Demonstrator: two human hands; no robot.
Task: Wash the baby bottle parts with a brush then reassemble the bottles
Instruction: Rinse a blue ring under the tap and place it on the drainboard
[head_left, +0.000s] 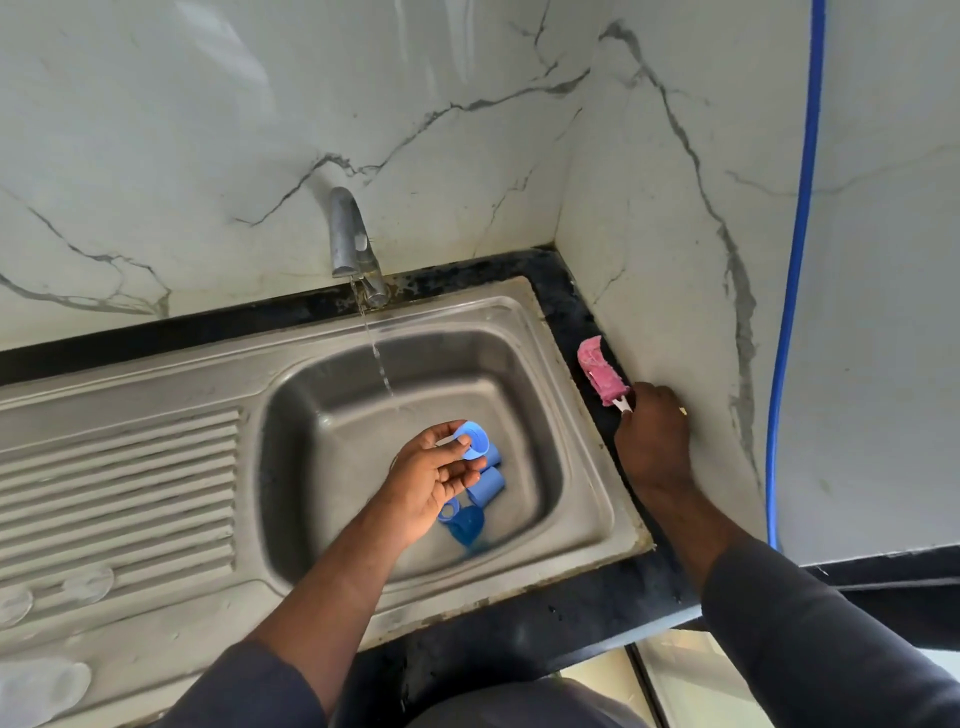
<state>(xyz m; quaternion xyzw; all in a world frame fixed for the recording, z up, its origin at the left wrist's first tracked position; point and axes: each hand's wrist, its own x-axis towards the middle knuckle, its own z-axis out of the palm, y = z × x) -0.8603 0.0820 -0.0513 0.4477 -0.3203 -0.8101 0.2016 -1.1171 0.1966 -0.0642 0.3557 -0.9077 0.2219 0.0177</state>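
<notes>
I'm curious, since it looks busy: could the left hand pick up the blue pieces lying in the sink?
Probably yes: the left hand is right above the blue pieces with nothing between, though its fingers pinch a blue cap.

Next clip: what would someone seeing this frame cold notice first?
A thin stream of water falls from the steel tap into the stainless steel sink basin. Over it the left hand pinches a light-blue plastic cap above more blue bottle parts, while the right hand grips a pink sponge brush lying on the dark counter by the wall.
</notes>
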